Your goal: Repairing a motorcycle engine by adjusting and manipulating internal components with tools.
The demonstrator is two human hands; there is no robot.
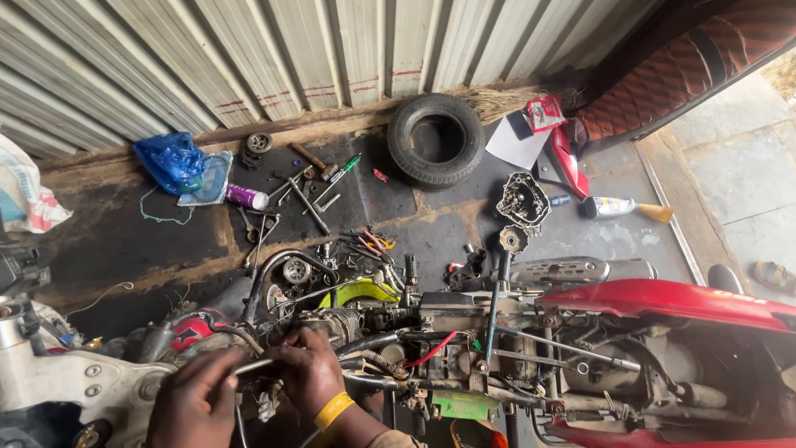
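Observation:
A stripped motorcycle (464, 348) lies across the bottom of the head view, its engine (340, 323) and frame tubes bare. My left hand (192, 405) is at the lower left, fingers curled around a thin metal tube (251, 366) beside the engine. My right hand (308, 370), with a yellow wristband (333, 410), sits just right of it and pinches cables and small parts at the engine's near side. The two hands almost touch. What the right fingertips grip is hidden among the wires.
A red seat panel (663, 297) and a chrome exhaust (572, 269) lie to the right. On the oily floor are a tyre (436, 139), an engine cover (523, 199), a hammer (313, 158), spanners, a blue bag (170, 161), an oil bottle (618, 207). Corrugated metal wall behind.

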